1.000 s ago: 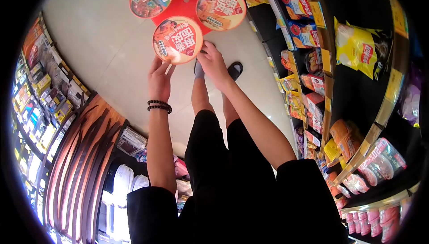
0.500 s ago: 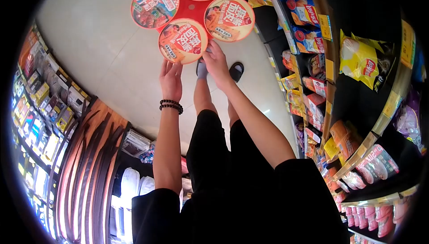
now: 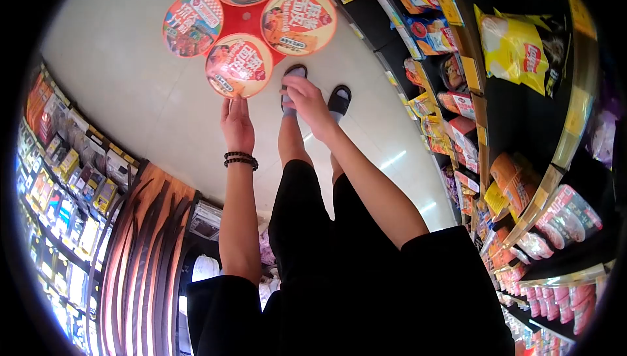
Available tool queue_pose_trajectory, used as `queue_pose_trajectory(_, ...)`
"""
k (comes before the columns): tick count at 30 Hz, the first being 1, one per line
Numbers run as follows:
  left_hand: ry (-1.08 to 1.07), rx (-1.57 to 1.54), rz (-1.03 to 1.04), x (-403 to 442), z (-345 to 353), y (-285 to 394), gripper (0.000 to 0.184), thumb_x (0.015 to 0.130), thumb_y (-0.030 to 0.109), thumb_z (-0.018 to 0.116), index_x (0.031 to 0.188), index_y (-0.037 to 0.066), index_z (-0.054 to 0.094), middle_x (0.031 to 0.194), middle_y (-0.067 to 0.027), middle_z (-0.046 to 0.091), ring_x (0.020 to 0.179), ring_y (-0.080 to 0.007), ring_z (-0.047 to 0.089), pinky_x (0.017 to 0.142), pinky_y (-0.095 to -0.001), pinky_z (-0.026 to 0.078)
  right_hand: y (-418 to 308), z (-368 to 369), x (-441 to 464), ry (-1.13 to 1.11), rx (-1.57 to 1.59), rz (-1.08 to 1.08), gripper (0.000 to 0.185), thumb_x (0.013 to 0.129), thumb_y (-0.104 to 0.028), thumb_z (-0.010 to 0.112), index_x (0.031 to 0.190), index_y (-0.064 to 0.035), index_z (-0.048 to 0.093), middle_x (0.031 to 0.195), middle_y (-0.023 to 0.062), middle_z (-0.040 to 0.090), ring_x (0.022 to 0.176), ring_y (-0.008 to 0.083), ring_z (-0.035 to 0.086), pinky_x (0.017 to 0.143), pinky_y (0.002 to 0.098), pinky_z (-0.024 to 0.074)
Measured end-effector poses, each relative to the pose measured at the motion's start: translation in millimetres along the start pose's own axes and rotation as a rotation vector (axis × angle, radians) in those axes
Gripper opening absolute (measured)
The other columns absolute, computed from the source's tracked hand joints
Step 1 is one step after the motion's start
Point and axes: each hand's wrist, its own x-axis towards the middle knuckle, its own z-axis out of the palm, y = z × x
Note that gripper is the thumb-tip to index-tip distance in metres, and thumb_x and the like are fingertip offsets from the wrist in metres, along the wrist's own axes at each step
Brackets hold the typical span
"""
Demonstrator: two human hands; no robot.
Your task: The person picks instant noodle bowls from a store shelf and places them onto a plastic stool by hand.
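A red display rack [image 3: 245, 16] carries several round instant-noodle tubs at the top centre, their printed lids facing me. The lowest tub [image 3: 239, 65] has a cream lid with red print. My left hand [image 3: 237, 124] is at that tub's lower edge, fingertips against or just under its rim, fingers together. To the right of the tub, my right hand [image 3: 305, 105] is off the rack, fingers apart and slightly bent, with nothing in it. A larger cream-lidded tub [image 3: 299, 22] sits above my right hand.
Shelves on the right hold snack bags, among them a yellow bag [image 3: 513, 52], and an orange tub [image 3: 509, 176]. Packaged goods hang on the left rack [image 3: 72, 167], near a wooden panel with dark straps [image 3: 147, 245]. My sandalled feet stand on the pale tiled floor [image 3: 130, 82].
My right hand has come away from the lowest tub and its fingers have spread. My left hand stays at the tub's edge. The rack and tubs have shifted left in view.
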Motion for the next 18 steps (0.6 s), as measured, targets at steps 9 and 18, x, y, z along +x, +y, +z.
queue_pose_trajectory(9,-0.241,-0.004,-0.008,22,-39,-23,0.048,0.098,0.022,0.048,0.136,-0.005,0.035,0.143,-0.0192,0.035,0.129,-0.0247,0.040,0.113,-0.0333,0.031,46,-127,-76,0.299,0.050,0.062,0.020,0.094,-0.014,0.050,0.111,-0.0035,0.056,0.104,0.0092,0.063,0.096,0.0184,0.062,0.079,0.0303,0.0509)
queue_pose_trajectory(18,-0.349,0.829,-0.261,-106,45,-135,0.042,0.098,0.031,0.040,0.130,0.004,0.046,0.118,-0.0127,0.059,0.109,-0.0222,0.056,0.094,-0.0355,0.045,39,-307,-231,0.941,0.300,-0.469,0.025,0.094,-0.017,0.049,0.115,-0.0043,0.054,0.096,0.0107,0.064,0.090,0.0227,0.063,0.078,0.0359,0.0522)
